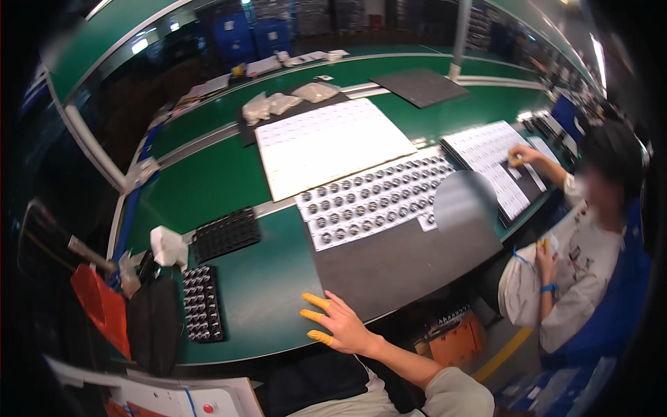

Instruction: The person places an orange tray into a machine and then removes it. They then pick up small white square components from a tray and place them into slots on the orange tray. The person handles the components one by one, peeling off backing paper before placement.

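Note:
My right hand is open and holds nothing, its fingers spread and pointing left over the near edge of the dark grey mat. Yellow finger cots cover three of its fingertips. My left hand is out of view. Beyond the right hand, a white sheet bears several rows of small, dark-ringed round parts. To the hand's left, a black tray holds shiny round parts in its pockets. Behind that lies another black pocketed tray. A round, blurred grey patch hides the sheet's right end.
A large white board lies on the green bench, with clear plastic bags behind it. At right, a co-worker reaches over another white sheet. Crumpled white paper and a red bag are at left.

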Demonstrator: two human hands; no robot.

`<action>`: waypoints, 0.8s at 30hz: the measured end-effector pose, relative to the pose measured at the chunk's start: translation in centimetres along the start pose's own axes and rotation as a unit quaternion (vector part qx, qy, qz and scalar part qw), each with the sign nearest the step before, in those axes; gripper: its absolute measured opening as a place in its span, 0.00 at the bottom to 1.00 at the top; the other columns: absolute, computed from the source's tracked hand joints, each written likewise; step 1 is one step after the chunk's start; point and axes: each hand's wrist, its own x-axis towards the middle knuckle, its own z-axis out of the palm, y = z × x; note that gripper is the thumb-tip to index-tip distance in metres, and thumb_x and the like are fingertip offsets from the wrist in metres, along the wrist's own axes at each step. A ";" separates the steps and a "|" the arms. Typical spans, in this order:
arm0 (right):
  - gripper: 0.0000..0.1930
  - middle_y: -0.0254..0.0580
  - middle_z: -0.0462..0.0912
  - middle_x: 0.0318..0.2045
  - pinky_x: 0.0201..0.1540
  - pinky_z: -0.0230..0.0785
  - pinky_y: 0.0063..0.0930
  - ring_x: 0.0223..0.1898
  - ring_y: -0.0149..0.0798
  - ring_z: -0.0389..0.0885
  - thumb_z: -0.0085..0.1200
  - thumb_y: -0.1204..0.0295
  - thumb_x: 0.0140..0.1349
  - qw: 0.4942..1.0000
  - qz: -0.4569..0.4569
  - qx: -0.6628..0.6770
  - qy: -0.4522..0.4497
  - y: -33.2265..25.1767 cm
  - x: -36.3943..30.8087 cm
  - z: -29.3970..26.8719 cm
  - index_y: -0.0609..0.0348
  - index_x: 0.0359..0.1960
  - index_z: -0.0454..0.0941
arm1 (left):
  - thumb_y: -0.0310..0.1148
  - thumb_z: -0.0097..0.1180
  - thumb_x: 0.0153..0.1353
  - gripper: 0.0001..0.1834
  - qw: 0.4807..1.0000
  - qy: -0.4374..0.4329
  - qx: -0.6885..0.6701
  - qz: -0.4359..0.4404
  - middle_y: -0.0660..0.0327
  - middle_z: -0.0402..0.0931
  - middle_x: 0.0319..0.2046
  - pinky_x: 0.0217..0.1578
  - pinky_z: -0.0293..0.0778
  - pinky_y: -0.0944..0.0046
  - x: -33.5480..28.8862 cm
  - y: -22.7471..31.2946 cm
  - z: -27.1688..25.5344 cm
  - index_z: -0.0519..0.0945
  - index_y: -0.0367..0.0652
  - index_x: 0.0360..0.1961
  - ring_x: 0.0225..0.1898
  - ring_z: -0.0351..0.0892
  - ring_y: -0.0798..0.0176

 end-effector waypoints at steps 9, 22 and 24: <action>0.23 0.54 0.70 0.64 0.74 0.49 0.54 0.64 0.51 0.69 0.50 0.53 0.71 1.000 0.022 -0.016 0.011 0.1 -0.3 0.7 0.62 0.53 0.78 | 0.49 0.59 0.66 0.36 0.994 0.012 0.011 0.108 0.49 0.61 0.67 0.67 0.56 0.42 -1.2 8.5 1.5 0.66 0.35 0.66 0.67 0.59 0.39; 0.24 0.53 0.74 0.60 0.74 0.50 0.54 0.60 0.49 0.72 0.49 0.52 0.71 0.998 0.021 -0.065 0.016 -0.1 -0.3 1.5 0.63 0.48 0.80 | 0.52 0.59 0.65 0.36 0.987 0.024 0.080 0.136 0.49 0.65 0.64 0.66 0.58 0.41 -4.6 9.5 -1.2 0.68 0.36 0.65 0.65 0.63 0.40; 0.23 0.52 0.74 0.59 0.74 0.50 0.54 0.60 0.49 0.72 0.49 0.52 0.71 0.997 0.019 -0.074 0.022 -0.1 -0.3 1.4 0.63 0.48 0.80 | 0.52 0.59 0.65 0.36 0.986 0.026 0.093 0.133 0.49 0.65 0.64 0.65 0.58 0.41 -4.8 9.3 -1.7 0.68 0.36 0.64 0.65 0.63 0.40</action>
